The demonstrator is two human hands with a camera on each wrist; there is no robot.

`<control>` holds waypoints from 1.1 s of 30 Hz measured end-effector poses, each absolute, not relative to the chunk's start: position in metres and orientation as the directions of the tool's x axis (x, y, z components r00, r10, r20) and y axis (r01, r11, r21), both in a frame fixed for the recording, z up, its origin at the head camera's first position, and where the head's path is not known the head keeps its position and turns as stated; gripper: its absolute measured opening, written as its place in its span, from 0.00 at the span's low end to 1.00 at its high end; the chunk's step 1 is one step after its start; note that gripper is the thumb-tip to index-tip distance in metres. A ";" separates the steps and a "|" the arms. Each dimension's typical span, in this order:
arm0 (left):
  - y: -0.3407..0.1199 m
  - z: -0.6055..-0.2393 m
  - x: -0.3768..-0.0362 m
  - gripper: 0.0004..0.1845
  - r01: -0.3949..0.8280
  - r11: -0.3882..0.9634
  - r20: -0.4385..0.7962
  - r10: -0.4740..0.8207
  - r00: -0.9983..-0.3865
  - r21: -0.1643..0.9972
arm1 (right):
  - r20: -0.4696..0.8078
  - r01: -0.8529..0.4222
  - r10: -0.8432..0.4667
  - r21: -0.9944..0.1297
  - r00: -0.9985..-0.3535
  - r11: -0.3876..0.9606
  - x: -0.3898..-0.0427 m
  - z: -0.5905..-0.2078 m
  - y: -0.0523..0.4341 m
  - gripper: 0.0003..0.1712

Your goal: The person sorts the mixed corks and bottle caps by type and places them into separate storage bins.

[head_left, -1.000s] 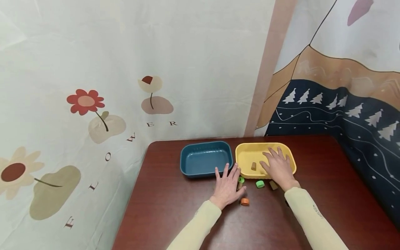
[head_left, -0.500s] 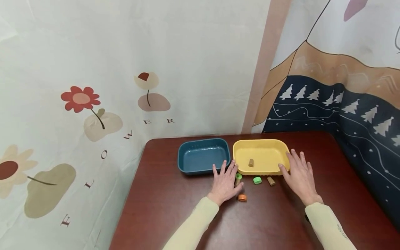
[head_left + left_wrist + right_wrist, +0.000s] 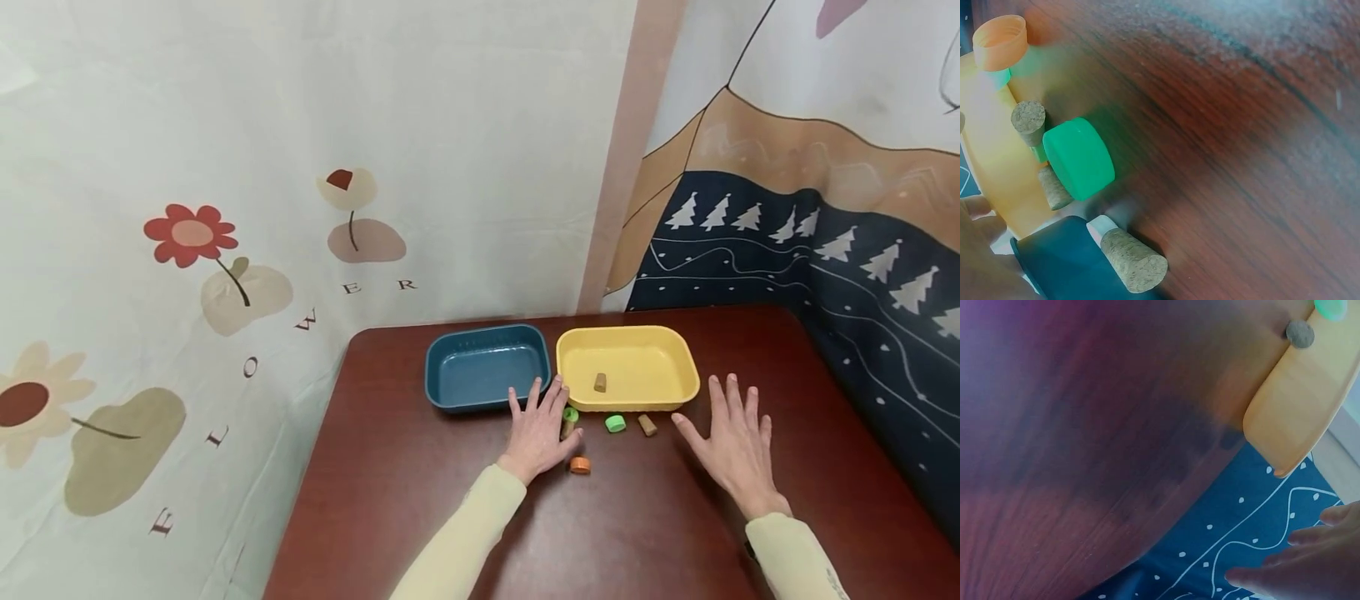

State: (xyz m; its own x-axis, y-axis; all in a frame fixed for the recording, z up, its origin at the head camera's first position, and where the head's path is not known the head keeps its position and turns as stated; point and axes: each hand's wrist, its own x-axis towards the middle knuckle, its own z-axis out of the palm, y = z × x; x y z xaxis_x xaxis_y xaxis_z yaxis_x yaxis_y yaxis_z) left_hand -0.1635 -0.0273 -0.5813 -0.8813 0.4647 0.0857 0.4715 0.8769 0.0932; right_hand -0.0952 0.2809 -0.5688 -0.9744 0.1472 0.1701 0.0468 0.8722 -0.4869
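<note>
L hand [image 3: 538, 433], fingers flat, released, beside cork [image 3: 567, 429]: light, rolls; pinch its sides. R hand [image 3: 738, 450] spread, empty.

A floral wall cloth [image 3: 225, 208] and a mountain-and-trees hanging [image 3: 810, 217] back the dark wooden table [image 3: 420, 508].

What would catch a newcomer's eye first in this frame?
Two shallow trays side by side at the far edge of the dark red table: a blue tray, empty, and a yellow tray with one cork in it. Just in front lie small pieces, a green cap and an orange cap among them, between the left hand and right hand, both spread flat.
</note>
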 end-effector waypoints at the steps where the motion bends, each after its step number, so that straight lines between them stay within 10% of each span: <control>1: -0.028 -0.581 -0.164 0.40 0.471 0.877 0.088 0.463 -0.882 0.094 | 0.163 0.049 0.145 -0.483 -0.976 0.874 -0.093 -0.570 0.280 0.59; 33: -0.026 -0.581 -0.161 0.39 0.467 0.865 0.108 0.454 -0.884 0.186 | 0.046 0.138 0.175 -0.433 -0.983 0.891 -0.095 -0.590 0.240 0.57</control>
State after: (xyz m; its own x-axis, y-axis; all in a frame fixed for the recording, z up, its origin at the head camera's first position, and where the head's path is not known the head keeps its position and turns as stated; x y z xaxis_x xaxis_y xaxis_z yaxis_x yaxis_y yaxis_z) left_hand -0.1607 -0.0260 -0.5810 -0.8844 0.4540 0.1085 0.4667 0.8646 0.1864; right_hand -0.0951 0.2404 -0.5896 -0.9835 0.1751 0.0463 0.1382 0.8906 -0.4333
